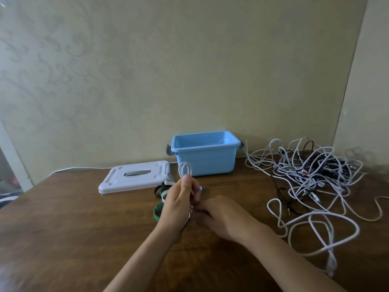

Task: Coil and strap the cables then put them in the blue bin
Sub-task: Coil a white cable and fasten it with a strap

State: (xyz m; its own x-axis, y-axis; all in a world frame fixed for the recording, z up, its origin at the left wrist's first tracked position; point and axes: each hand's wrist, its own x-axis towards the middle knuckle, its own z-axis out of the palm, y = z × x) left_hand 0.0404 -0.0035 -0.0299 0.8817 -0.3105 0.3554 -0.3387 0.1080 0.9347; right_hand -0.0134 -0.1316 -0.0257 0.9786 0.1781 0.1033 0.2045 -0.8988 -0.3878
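Left hand (181, 204) raised, grip closed.

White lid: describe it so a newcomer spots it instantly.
Start at the blue bin against the wall on the wooden table. The white lid lies flat just left of it. Unlike the straps nearby, it is a rigid rectangle with a slot in its middle.

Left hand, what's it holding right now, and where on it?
The left hand pinches a folded white cable just below its top loops, which stick up above the thumb. The right hand is at the bundle's lower end; its grip is hidden.
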